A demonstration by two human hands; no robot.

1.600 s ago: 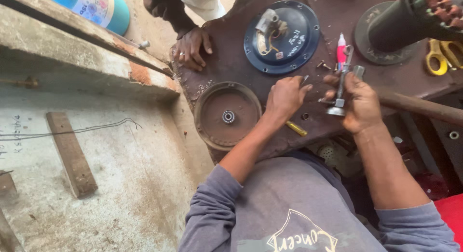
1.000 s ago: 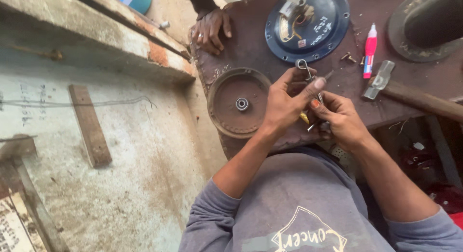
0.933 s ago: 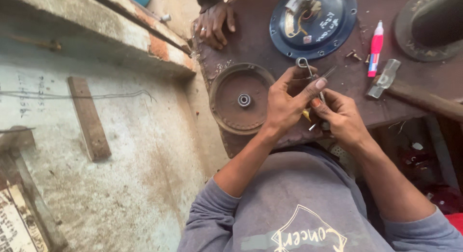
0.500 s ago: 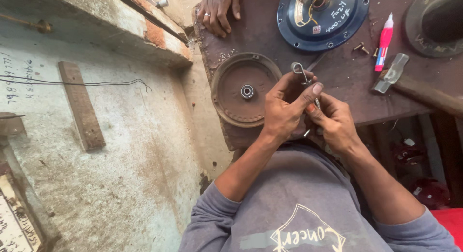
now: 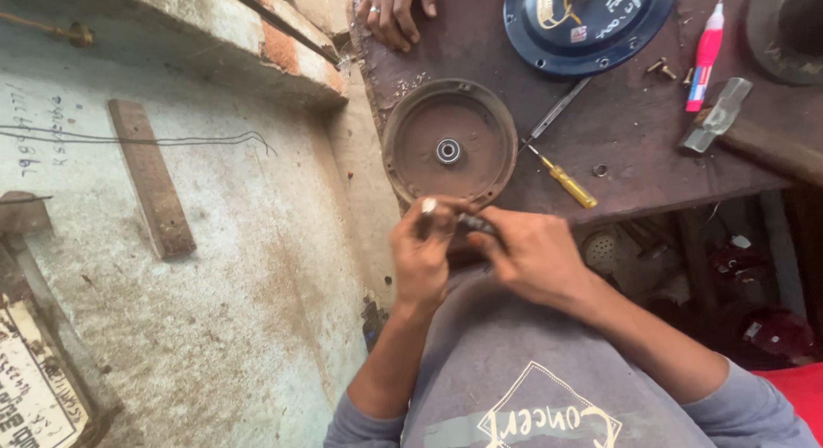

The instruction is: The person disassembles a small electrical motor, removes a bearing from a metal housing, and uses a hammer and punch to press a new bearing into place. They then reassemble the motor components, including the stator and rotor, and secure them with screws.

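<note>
Meeting just below the near edge of the bench (image 5: 634,148), the left hand (image 5: 424,255) and right hand (image 5: 531,255) are closed together on a small dark metal piece (image 5: 474,225), which is pinched between the fingertips of both, with a pale rounded tip (image 5: 428,206) seen at the left hand's fingers. The piece is held in the air, just in front of a round rusty brown cover (image 5: 448,144) with a bearing at its centre, which lies flat on the bench. What kind of part is gripped cannot be told, since most of it is hidden by the fingers. A yellow-handled screwdriver (image 5: 561,178) lies beside the cover, to its right, and a small ring (image 5: 600,169) sits near it. Farther back, a blue round housing (image 5: 591,24) is cut off by the top edge, as is another person's hand (image 5: 394,11) resting on the bench corner. A red and white pen (image 5: 705,58) and a hammer head (image 5: 716,126) lie at the right
</note>
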